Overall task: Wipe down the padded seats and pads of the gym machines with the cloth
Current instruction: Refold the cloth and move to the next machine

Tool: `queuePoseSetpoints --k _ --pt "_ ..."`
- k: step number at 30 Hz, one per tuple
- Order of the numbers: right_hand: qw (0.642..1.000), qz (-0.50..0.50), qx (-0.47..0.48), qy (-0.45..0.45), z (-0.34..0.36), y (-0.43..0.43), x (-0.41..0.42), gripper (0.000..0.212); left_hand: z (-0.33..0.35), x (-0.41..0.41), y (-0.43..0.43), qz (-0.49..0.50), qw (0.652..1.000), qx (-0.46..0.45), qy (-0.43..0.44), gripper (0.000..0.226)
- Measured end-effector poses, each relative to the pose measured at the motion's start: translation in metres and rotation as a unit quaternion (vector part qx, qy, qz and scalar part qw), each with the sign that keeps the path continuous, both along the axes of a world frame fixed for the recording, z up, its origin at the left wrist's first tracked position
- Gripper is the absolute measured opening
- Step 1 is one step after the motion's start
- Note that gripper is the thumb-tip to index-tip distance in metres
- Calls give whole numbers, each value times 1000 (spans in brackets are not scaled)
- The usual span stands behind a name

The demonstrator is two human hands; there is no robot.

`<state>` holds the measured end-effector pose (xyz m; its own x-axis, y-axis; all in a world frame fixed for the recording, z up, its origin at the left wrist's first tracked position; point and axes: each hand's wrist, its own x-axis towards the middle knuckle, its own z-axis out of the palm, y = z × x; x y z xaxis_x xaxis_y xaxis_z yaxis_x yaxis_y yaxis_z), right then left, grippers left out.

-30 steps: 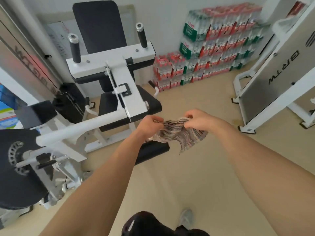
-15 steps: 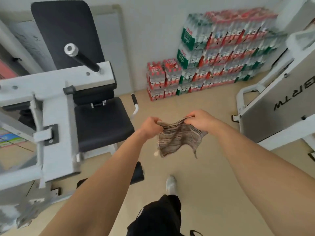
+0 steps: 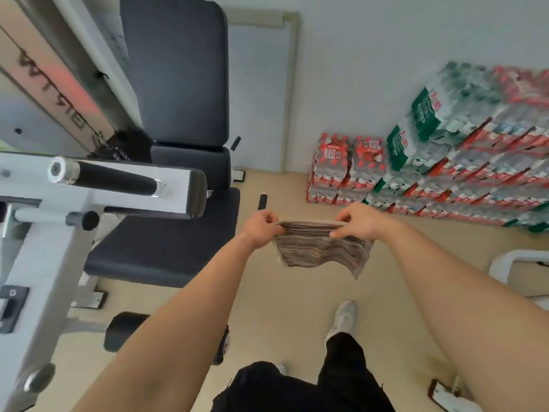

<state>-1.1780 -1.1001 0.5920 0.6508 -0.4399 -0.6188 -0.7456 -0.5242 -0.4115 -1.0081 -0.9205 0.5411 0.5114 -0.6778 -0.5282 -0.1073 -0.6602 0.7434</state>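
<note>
The cloth (image 3: 322, 246) hangs folded between both hands, the left hand (image 3: 263, 227) and right hand (image 3: 358, 223) each pinching its top edge. The black padded seat (image 3: 166, 248) lies just left of the left hand.

We have the seat (image 3: 166, 248) as our marker: backrest (image 3: 175, 69) rising behind it, handle bar (image 3: 110, 178) over its left side, cloth (image 3: 322, 248) hanging to its right, stacked bottle packs (image 3: 430, 162) farther right against the wall.
</note>
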Motion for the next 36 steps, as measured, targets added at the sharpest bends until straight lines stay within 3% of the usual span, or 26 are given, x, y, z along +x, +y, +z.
queuePoseSetpoints --k 5,10,17,20,23,26,30,32,36 --pt "994 100 41 -13 -38 -77 86 19 -15 48 -38 159 987 13 -19 18" --pt "975 205 89 -5 -65 -122 173 13 -36 72 -47 335 942 37 -7 23" --pt "955 279 105 5 -118 -116 279 10 -88 95 -31 487 870 64 45 6" --pt "944 309 117 20 -135 -96 328 9 -114 114 -22 538 837 63 72 15" --pt "932 345 108 -10 -144 -70 379 8 -122 139 -25 634 766 11 108 26" --pt "924 359 123 -54 -145 -43 427 9 -127 166 -20 747 663 -35 33 24" --pt "897 409 118 -116 -140 -17 472 12 -127 189 -9 810 580 -78 -24 28" --pt "885 430 101 -146 -150 -9 482 10 -127 196 -9 814 573 -30 -89 24" --pt "873 458 71 -150 -208 -13 475 8 -147 184 -26 759 609 145 -181 11"
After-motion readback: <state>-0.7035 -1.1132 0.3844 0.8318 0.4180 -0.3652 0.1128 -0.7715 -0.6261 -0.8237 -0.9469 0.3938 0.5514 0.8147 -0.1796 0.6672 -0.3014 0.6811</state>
